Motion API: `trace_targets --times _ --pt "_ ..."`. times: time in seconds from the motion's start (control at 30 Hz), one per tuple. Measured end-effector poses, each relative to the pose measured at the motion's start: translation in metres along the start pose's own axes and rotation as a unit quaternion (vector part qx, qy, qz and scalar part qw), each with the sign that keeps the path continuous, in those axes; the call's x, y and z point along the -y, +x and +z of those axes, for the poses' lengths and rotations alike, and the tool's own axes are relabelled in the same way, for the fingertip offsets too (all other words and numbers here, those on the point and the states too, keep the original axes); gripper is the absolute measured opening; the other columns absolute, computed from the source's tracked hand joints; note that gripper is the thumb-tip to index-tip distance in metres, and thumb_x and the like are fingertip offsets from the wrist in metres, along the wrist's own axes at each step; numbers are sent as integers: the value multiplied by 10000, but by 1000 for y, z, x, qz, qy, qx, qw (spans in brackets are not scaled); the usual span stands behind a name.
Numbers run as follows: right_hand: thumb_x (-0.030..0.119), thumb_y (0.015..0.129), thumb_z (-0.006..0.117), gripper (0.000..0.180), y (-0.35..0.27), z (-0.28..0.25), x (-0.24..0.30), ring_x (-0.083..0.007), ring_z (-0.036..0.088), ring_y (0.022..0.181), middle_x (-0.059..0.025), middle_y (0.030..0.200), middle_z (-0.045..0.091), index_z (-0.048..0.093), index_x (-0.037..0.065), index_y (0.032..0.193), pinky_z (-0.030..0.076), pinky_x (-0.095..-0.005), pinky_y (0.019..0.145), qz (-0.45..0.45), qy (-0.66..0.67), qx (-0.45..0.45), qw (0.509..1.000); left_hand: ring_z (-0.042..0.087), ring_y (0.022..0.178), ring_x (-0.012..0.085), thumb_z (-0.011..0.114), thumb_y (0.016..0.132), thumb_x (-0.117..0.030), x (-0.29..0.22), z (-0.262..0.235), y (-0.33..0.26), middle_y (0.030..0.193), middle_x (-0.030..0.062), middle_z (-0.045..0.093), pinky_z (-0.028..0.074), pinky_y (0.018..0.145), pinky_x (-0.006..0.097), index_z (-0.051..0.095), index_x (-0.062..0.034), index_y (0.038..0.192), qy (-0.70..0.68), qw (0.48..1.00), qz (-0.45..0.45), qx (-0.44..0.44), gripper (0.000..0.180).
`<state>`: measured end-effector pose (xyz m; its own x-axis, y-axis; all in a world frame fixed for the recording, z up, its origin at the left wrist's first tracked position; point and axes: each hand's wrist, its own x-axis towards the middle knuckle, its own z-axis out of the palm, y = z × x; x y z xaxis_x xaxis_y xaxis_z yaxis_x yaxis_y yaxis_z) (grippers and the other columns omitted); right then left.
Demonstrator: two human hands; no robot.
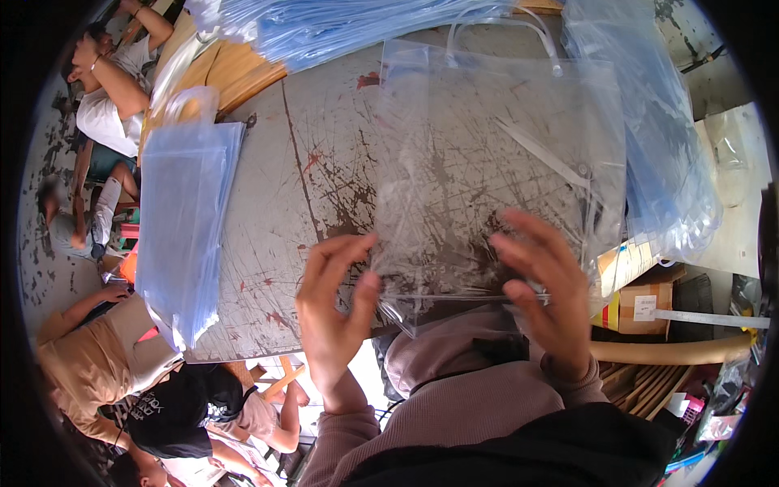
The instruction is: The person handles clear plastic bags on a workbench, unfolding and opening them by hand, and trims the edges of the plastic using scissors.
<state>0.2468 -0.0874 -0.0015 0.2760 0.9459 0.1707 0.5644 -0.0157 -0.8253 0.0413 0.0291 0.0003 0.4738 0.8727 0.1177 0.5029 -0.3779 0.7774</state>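
Where the table [324,154] runs off its left edge, several people sit on the floor [49,268] below it, one in a white shirt [101,122], one in tan [89,365], one in black [170,406]; their hands are nowhere near the table. On the table's left edge lies a blue stack [182,227] of flat plastic bags, one corner hanging over the edge. The table top is grey, scratched, with dark red-brown stains. Along the table's far edge: a second blue pile [324,28].

Left hand [333,304], at the table's near edge: thumb and fingers pinched on the lower left corner of the clear bag [487,162], thumb on the near face, fingers spread slightly behind the film. Both sleeves mauve.

Clear bag: held up over the table's centre, near-upright and flat toward the camera, with the table's scratches visible through it. Clear handle loop [507,24] at its top; a white strap [544,154] seen through it on the right half. Bottom edge sits just above the table's near edge.

Right hand [544,284]: fingers together, curled over the bag's lower right corner, clamped on the film; thumb hidden, so its contact cannot be told.

On the table's right end: a heap of blue-clear bags [665,162], touching the clear bag's right side. Past the table's right edge, lower: a cardboard box [641,304] and a tan tube [673,351].
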Motion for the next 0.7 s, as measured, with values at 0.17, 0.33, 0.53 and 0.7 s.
trace_targets --times 0.17,0.33,0.53,0.7 --pt "65 868 611 237 -5 41 -11 -181 554 1076 -153 1166 542 555 -31 1078 506 -288 836 66 371 -6 926 604 945 259 698 721 -88 -25 23 -8 1144 120 579 473 820 358 625 -43 1135 -75 981 89 153 423" --pt "54 927 520 104 -3 38 -20 -115 571 965 -129 1111 558 531 -47 951 514 -248 783 102 418 23 902 613 940 262 715 693 -65 -33 38 -18 1161 110 587 488 812 341 617 9 1124 -32 974 188 120 448" --pt "112 977 434 186 -4 36 -28 -56 526 772 -88 1052 592 548 -25 925 435 -196 677 126 414 39 901 615 979 263 673 683 6 -36 38 -16 1170 132 602 496 837 331 649 8 1089 -77 976 163 125 406" --pt "122 969 453 198 -6 39 -34 -54 493 738 -40 928 580 568 3 861 411 -201 651 126 405 27 905 617 965 266 687 692 -8 -35 40 -14 1164 135 594 506 815 325 644 16 1079 -65 974 178 126 390"
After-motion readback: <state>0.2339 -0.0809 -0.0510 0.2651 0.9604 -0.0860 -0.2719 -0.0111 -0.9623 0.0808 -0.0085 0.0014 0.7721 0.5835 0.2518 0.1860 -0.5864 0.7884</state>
